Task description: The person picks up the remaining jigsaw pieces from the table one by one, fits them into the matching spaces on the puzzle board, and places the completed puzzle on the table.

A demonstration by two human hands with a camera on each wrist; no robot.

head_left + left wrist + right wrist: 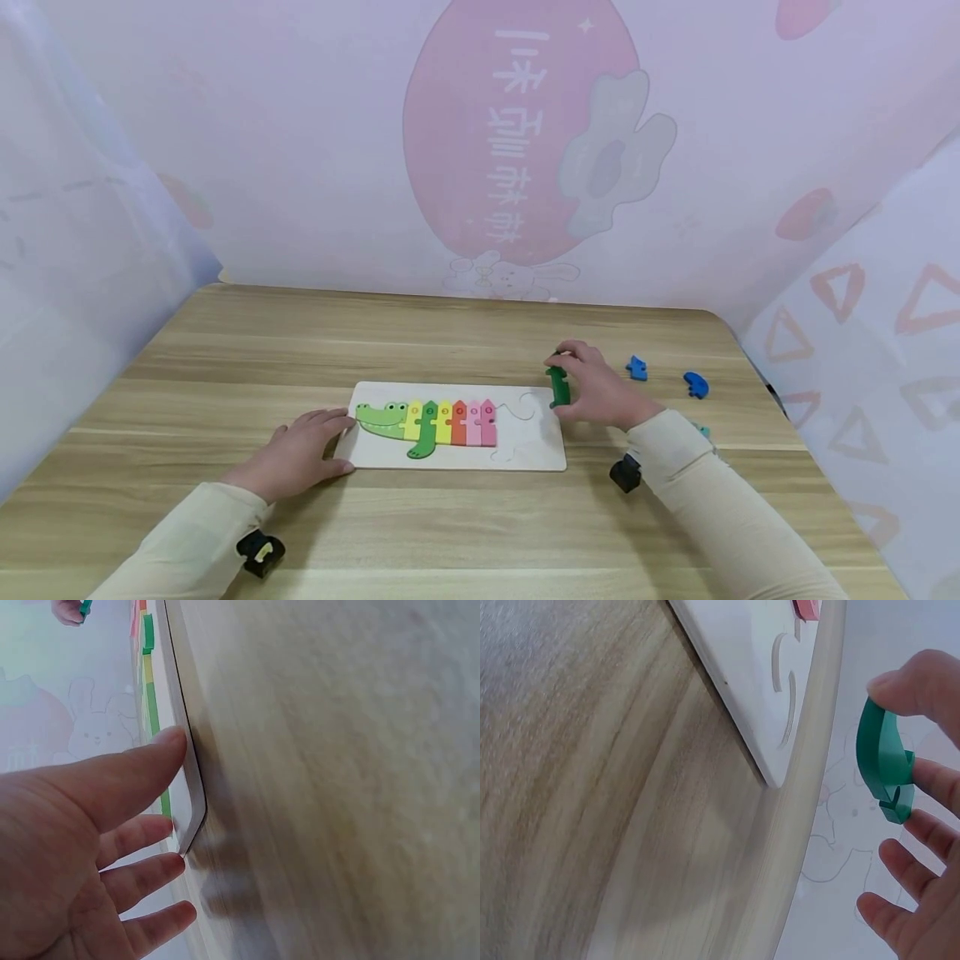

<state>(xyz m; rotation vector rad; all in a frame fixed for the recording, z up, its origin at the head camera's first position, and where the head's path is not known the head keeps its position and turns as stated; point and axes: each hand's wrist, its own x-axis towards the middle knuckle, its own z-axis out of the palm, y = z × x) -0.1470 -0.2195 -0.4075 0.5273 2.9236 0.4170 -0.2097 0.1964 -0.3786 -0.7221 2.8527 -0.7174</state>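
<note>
A white puzzle board [450,460] lies flat, bearing a light-green crocodile head [381,421] and a row of coloured body pieces [459,423] in yellow, green, orange and pink. Carved outlines show at its right end. My left hand [303,452] rests at the board's left end; in the left wrist view the thumb [161,754] touches the edge and the fingers are spread, fairly straight. Above the board's right edge, my right hand [603,387] pinches a dark-green puzzle piece [881,750] between thumb and fingers, clear of the surface.
Right of my right hand lie a small blue piece [637,367] and a curved blue piece [696,385]. A teal piece [702,430] is partly hidden by the right sleeve. The wooden table [420,533] meets a printed cloth backdrop [315,150] at its far edge.
</note>
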